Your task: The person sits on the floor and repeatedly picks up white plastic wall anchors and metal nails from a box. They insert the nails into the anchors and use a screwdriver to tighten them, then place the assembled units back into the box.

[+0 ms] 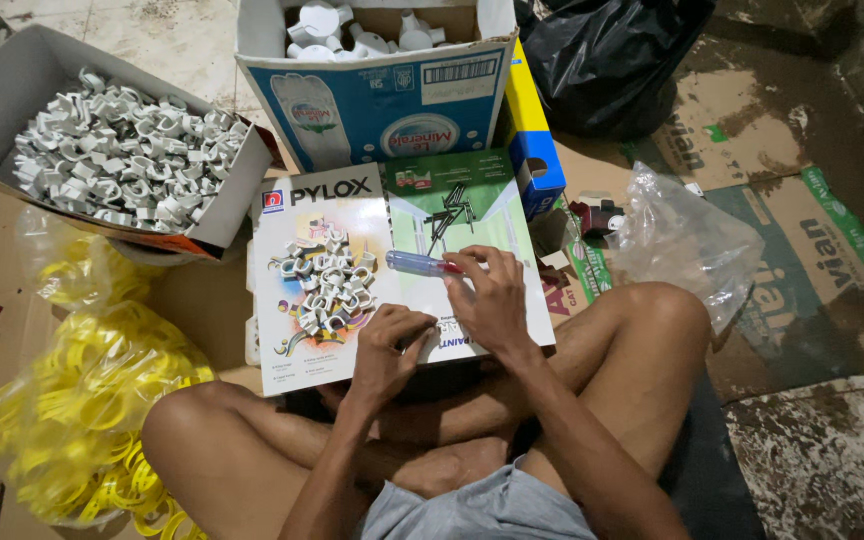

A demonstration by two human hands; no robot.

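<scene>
I sit cross-legged with a glossy catalogue [297,205] laid over my lap as a work surface. A small heap of white plastic clips [324,285] lies on its left half. My right hand [492,300] is closed around a screwdriver with a clear blue and red handle [414,264], which points left across the catalogue. My left hand [392,345] is curled shut over something small at the catalogue's near edge; what it holds is hidden by the fingers.
A cardboard box of white clips [122,150] stands at the left. A blue-printed carton [372,100] with white fittings stands behind the catalogue. Yellow plastic rings in a clear bag [82,400] lie at my left knee. A crumpled clear bag [682,235] and black bag [612,55] lie right.
</scene>
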